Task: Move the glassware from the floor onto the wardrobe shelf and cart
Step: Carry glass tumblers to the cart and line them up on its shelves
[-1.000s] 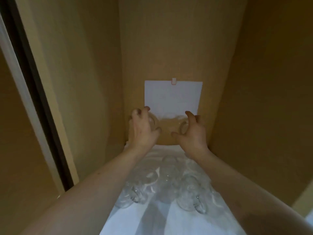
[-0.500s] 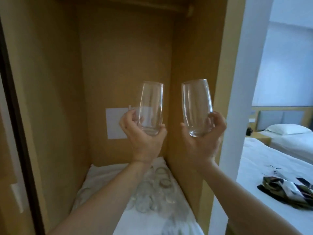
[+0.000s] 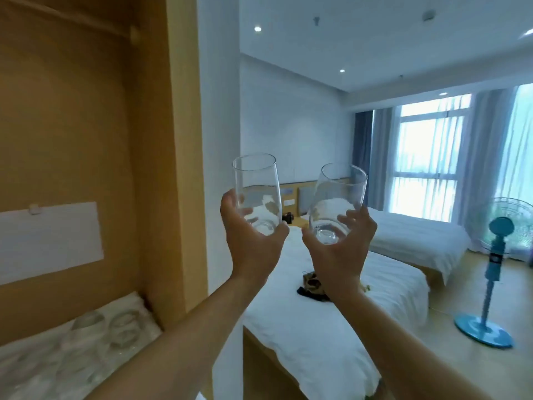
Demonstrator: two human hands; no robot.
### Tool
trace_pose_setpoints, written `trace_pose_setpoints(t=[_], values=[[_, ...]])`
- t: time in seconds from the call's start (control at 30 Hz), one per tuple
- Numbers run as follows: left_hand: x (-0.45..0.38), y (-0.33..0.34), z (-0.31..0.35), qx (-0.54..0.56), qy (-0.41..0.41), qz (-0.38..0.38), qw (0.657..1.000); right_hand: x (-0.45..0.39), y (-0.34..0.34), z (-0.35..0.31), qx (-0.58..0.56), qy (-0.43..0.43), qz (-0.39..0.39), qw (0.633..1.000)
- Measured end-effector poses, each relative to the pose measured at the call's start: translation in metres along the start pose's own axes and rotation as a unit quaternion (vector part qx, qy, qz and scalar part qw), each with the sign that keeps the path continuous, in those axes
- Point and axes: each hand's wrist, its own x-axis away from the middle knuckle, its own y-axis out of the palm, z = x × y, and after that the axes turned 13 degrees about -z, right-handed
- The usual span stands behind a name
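**Two glasses aloft, clear of the wardrobe**

Two tumblers are held up in the air: the left glass [image 3: 257, 194] upright in the left hand [image 3: 251, 241], the right glass [image 3: 336, 204] tilted in the right hand [image 3: 339, 249], fingers curled round each base. They nearly touch; a careless swing could clink or chip them. The wardrobe shelf [image 3: 34, 368], cloth-lined, holds several more glasses [image 3: 121, 324] near its right edge

Two hands, left hand [image 3: 251, 241] and right hand [image 3: 340, 249], one glass each: left glass [image 3: 257, 192], right glass [image 3: 336, 203]. More glasses [image 3: 115, 330] on shelf, count unclear. Two beds [image 3: 331, 307]. One fan [image 3: 500, 255]. One paper sheet [image 3: 49, 241].
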Motion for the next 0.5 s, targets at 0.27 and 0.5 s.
trace_pose_setpoints(t=[0.27,0.5], values=[[0.015,0.176,-0.014,0.157,-0.035,-0.157,0.974,-0.018,-0.149,0.08,0.103,0.1,0.049,0.989],[0.035,0.33,-0.027,0.256,-0.059,-0.254,0.931,-0.034,-0.255,0.146,0.17,0.178,0.14,0.959]])
